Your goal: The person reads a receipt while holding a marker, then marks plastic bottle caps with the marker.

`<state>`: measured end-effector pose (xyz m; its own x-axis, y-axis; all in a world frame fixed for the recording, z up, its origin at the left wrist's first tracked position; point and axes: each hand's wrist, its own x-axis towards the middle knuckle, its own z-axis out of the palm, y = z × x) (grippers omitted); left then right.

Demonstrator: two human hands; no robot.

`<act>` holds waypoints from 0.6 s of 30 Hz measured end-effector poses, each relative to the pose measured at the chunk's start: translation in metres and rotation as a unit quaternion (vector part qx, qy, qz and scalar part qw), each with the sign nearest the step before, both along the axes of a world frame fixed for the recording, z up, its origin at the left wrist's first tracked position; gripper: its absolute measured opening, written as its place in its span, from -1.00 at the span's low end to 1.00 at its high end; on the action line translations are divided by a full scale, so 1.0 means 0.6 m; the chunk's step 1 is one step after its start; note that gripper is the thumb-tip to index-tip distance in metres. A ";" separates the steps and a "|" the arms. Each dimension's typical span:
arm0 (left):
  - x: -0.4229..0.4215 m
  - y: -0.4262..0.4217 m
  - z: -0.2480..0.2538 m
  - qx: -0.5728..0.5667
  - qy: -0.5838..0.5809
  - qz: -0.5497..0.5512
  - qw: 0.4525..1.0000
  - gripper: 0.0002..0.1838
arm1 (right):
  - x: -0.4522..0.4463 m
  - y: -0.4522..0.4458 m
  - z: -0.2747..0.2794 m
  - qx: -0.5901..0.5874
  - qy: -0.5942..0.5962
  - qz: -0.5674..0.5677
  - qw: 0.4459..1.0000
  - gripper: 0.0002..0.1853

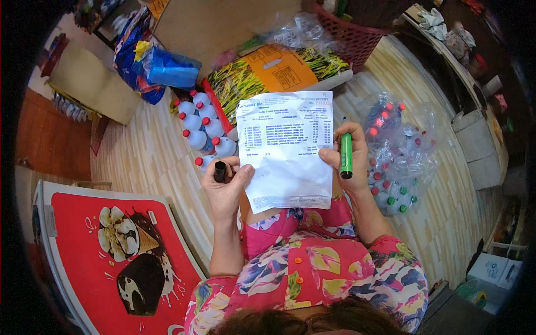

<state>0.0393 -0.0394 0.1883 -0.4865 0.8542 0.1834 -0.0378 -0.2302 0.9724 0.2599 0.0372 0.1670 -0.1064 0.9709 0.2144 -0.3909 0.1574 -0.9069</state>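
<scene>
A printed paper receipt is held up in front of my body, stretched between both hands. My left hand pinches its left edge with the thumb on top, and a black marker cap sticks up from the same fingers. My right hand grips the right edge of the sheet and also holds a green marker. The marker stands nearly upright, its dark writing tip pointing away from me. Rows of small print fill the upper half of the receipt.
White bottles with red caps stand on the floor beyond my left hand. Beside them lies an orange-and-green printed box. Plastic-wrapped bottles sit at right, a maroon basket behind. A red ice-cream freezer flanks me left.
</scene>
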 end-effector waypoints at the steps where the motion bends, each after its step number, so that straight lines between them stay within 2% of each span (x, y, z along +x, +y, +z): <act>1: 0.008 0.002 0.004 0.006 -0.003 0.008 1.000 -0.82 | 0.007 0.001 0.005 -0.004 0.002 0.007 1.000 -0.52; 12: 0.005 0.019 -0.003 -0.006 -0.004 0.054 0.998 -0.84 | 0.004 -0.002 0.017 -0.037 -0.003 0.044 0.998 -0.52; 18: 0.004 0.024 -0.010 0.005 -0.015 0.053 0.998 -0.83 | -0.003 -0.005 0.022 -0.018 -0.003 0.038 0.999 -0.53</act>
<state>0.0416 -0.0248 0.1825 -0.5803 0.7955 0.1746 -0.0422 -0.2435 0.9690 0.2582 0.0343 0.1802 -0.1809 0.9672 0.1785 -0.3951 0.0948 -0.9137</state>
